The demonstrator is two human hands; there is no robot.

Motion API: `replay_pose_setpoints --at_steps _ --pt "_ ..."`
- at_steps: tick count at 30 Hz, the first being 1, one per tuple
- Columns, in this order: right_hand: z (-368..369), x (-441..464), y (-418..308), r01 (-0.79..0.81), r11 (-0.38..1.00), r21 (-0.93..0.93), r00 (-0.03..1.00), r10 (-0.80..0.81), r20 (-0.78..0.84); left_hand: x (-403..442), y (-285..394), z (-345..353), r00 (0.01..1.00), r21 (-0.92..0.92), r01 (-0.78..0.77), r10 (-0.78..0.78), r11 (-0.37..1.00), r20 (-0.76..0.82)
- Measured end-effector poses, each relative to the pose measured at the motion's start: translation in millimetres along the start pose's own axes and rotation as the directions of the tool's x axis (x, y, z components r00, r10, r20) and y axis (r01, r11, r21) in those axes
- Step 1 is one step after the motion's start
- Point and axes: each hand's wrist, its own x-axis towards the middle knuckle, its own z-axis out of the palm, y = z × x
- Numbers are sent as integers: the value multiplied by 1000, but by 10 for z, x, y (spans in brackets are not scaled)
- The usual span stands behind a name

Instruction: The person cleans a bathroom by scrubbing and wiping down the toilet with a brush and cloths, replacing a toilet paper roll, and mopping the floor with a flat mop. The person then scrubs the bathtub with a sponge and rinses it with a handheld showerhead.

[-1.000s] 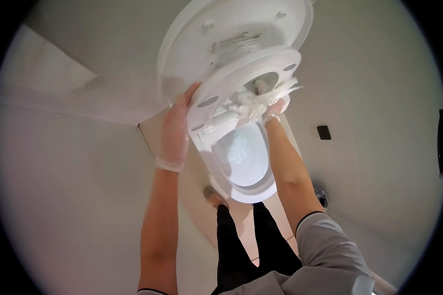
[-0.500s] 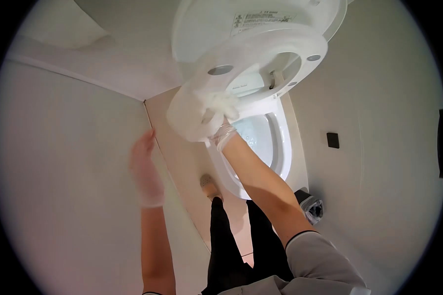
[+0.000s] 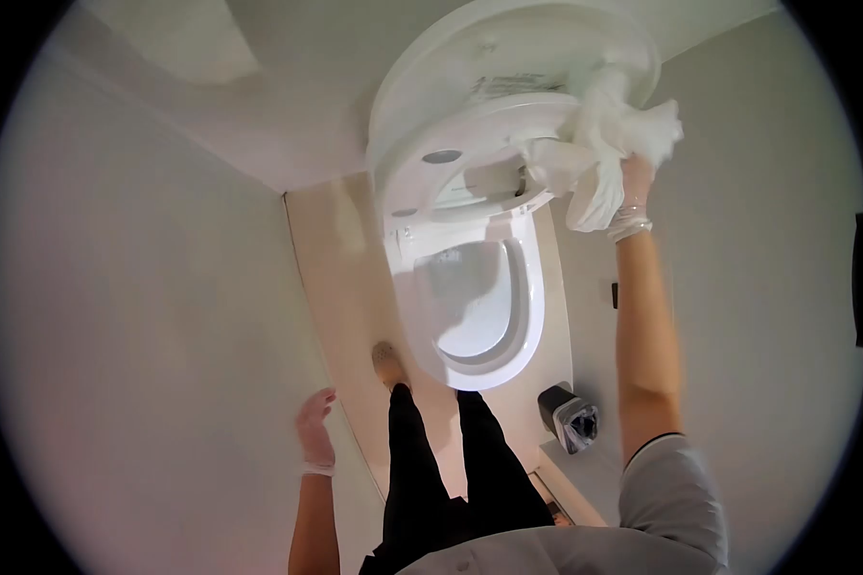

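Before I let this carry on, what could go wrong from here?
The raised seat might drop, since the left hand is away from it. The white cloth in the right hand hangs loose near the open bowl, so an end could dip in.

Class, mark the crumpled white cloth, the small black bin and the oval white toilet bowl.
Crumpled white cloth (image 3: 604, 144): head view, on its middle folds.
Small black bin (image 3: 553, 403): head view, on its outer side.
Oval white toilet bowl (image 3: 535, 307): head view, on its rim.
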Motion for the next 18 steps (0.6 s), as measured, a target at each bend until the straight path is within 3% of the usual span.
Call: replay_pose_setpoints --at_steps 1,2,4,5,6,8,9,10,11,13,14,15,16,17,18 --pt "298 8 140 -4 1000 1 1000 4 30 1 -74 47 1000 -2 24 -24 1000 -19" --pt "664 -123 334 206 960 188 960 -162 -227 -47 -218 115 998 -15 54 -54 998 17" --pt "1187 -473 135 218 971 -101 844 -240 -480 -97 -497 227 992 -16 114 -113 993 47" --pt "1555 -621 -28 157 976 153 826 -45 -562 -126 -686 287 985 -17 152 -150 988 82" --pt "1939 -895 -20 96 995 -5 848 -85 -523 -177 -825 340 975 -18 189 -185 982 120" --pt "2643 -1589 193 91 864 -495 969 -192 -156 -309 -995 408 961 -46 247 -239 968 138" --pt "2838 -1792 403 163 838 -521 979 -202 -19 -310 -1036 433 948 -73 283 -267 956 173" --pt "2918 -1875 619 226 923 -311 974 -225 40 -334 -1059 428 941 -48 301 -289 952 176" --pt "2836 -1843 552 230 923 -309 972 -233 28 -365 -1046 410 936 -27 314 -304 949 178" --pt "2549 -1762 417 268 963 1 963 -268 23 -279 -1129 387 922 -73 364 -347 929 173" --pt "2355 -1697 364 72 968 -241 951 6 308 -226 -1249 326 932 -27 332 -324 943 164" --pt "2124 -1674 157 62 966 -253 949 22 316 -215 -1299 295 941 19 299 -298 954 158" --pt "1894 -1557 -111 -78 973 215 987 45 155 -184 -1189 347 940 -33 316 -308 948 146" --pt "1763 -1452 -275 -113 751 651 991 133 19 -139 -1137 393 942 -44 308 -298 950 152" --pt "1657 -1355 -140 -59 795 604 996 89 -21 -129 -1097 433 946 -84 305 -292 949 138"
